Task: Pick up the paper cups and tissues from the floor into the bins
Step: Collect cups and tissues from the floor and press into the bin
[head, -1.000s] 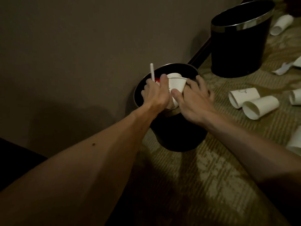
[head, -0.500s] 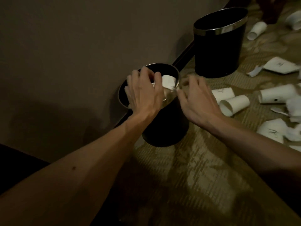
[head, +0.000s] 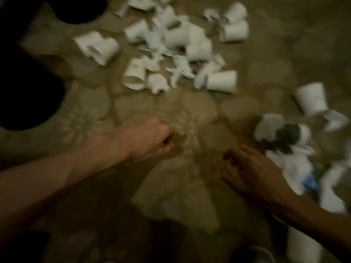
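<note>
The head view is blurred by motion. Several white paper cups lie on the patterned carpet, among them one on its side (head: 222, 81), one further left (head: 134, 74) and one upright at the right (head: 311, 98). Crumpled tissues (head: 159, 84) are mixed in between them. The dark side of a black bin (head: 28, 92) fills the left edge, and a second bin (head: 76, 8) shows at the top left. My left hand (head: 150, 139) hovers over bare carpet with its fingers curled and nothing in it. My right hand (head: 250, 171) is beside it, fingers loosely spread, empty.
A heap of white paper and tissue with a dark object and a bit of blue (head: 296, 168) lies by my right wrist. One more cup (head: 302, 245) sits at the lower right. Bare carpet (head: 190, 120) stretches between my hands and the cups.
The view has swung from the small bin by the wall to the littered carpet. Both hands have left the bin's rim and now hang empty over the floor.
</note>
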Demonstrator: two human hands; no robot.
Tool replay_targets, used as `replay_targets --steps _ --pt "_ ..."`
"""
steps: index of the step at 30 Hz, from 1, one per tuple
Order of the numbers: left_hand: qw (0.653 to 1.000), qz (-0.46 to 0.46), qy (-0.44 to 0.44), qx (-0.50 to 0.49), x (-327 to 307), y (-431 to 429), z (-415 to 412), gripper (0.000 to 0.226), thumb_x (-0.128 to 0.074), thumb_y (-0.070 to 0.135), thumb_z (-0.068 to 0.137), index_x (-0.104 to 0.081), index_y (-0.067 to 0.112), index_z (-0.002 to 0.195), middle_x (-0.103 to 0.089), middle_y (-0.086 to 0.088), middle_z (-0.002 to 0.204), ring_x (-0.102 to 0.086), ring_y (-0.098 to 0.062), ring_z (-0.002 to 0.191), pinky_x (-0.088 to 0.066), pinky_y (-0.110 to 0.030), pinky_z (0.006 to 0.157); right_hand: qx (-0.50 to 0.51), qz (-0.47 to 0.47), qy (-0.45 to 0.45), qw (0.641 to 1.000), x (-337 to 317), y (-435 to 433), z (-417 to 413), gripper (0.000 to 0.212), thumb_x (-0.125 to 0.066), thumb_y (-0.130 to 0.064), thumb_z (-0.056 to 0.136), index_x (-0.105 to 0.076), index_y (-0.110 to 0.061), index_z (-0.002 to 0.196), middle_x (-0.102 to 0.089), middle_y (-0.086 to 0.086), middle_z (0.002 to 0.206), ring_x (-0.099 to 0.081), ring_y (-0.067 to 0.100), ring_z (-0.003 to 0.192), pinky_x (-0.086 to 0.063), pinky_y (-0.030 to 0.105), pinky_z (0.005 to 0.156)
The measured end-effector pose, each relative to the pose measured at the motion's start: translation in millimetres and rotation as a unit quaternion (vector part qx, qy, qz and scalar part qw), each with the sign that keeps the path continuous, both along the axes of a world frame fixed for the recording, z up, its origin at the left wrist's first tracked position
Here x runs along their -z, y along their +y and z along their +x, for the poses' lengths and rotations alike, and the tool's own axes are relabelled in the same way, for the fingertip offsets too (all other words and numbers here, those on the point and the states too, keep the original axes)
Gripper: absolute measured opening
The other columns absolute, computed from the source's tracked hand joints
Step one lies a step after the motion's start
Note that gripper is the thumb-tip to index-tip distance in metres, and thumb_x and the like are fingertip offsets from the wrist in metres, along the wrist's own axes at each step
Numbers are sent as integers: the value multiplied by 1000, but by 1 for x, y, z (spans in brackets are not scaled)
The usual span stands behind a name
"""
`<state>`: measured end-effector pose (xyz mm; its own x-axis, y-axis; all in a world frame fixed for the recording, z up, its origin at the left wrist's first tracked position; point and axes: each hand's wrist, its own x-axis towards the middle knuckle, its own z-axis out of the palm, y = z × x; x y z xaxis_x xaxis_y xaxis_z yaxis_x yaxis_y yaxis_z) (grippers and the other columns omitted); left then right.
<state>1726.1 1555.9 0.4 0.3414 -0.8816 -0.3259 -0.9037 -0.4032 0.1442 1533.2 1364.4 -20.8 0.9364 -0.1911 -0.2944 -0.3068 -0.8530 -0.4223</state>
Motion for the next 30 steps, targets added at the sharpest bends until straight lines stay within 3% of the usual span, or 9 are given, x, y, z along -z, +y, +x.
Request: replay_targets --steps 3,7,10,13,18,21,24,27,30 --pt "996 -13 89 27 34 -49 -54 23 -45 50 96 -53 30 103 -62 5 101 -60 -18 95 -33 -26 69 92 22 62 994 17 -27 -71 32 -62 -44 88 -55 -32 117 -52 -12 109 -52 5 90 -49 23 77" --pt "984 9 178 28 69 -97 -103 18 -51 43 96 -52 25 97 -60 3 95 -59 -21 96 -42 -31 74 176 13 92 980 36 -45 -121 30 -62 -43 90 -53 -35 117 -46 -16 104 -46 2 89 -38 18 70" --pt "981 -13 195 12 83 -123 -120 25 -53 43 96 -56 24 112 -62 -3 110 -58 -22 103 -47 -36 87 248 14 92 964 49 -53 -139 33 -64 -43 89 -52 -33 118 -43 -15 107 -48 5 95 -43 21 75" --pt "969 -51 242 -26 94 -148 -139 32 -55 43 96 -57 24 123 -61 0 116 -57 -18 104 -46 -30 84 310 -1 98 946 61 -60 -153 40 -66 -48 87 -52 -29 119 -48 -10 107 -52 9 96 -49 26 77" --pt "919 16 389 -62 114 -170 -174 47 -57 45 95 -49 28 139 -58 2 129 -57 -11 108 -46 -26 84 401 57 132 905 75 -72 -157 38 -66 -52 86 -53 -24 109 -62 -7 98 -61 11 87 -55 32 76" --pt "887 -6 441 -137 124 -170 -178 33 -60 45 94 -54 32 123 -59 7 122 -58 -8 103 -49 -28 84 455 137 109 873 76 -77 -154 32 -70 -42 86 -50 -28 106 -59 -13 93 -58 -1 79 -52 21 65" --pt "871 -27 437 -224 125 -169 -172 26 -66 54 86 -53 35 99 -61 12 97 -58 -1 83 -46 -24 64 456 183 59 869 74 -76 -153 28 -76 -34 83 -51 -33 94 -61 -15 92 -61 -3 76 -47 13 56" --pt "852 9 458 -252 119 -165 -165 44 -72 61 77 -55 33 107 -64 9 90 -64 -5 71 -44 -21 55 427 228 28 875 72 -70 -151 28 -79 -31 80 -54 -36 92 -67 -13 88 -65 -6 76 -50 11 57" --pt "827 35 508 -239 113 -157 -169 42 -72 58 79 -60 32 109 -64 14 98 -66 -3 82 -55 -22 60 398 275 27 875 71 -69 -149 24 -77 -28 82 -59 -34 97 -69 -12 93 -64 -10 83 -50 9 61"
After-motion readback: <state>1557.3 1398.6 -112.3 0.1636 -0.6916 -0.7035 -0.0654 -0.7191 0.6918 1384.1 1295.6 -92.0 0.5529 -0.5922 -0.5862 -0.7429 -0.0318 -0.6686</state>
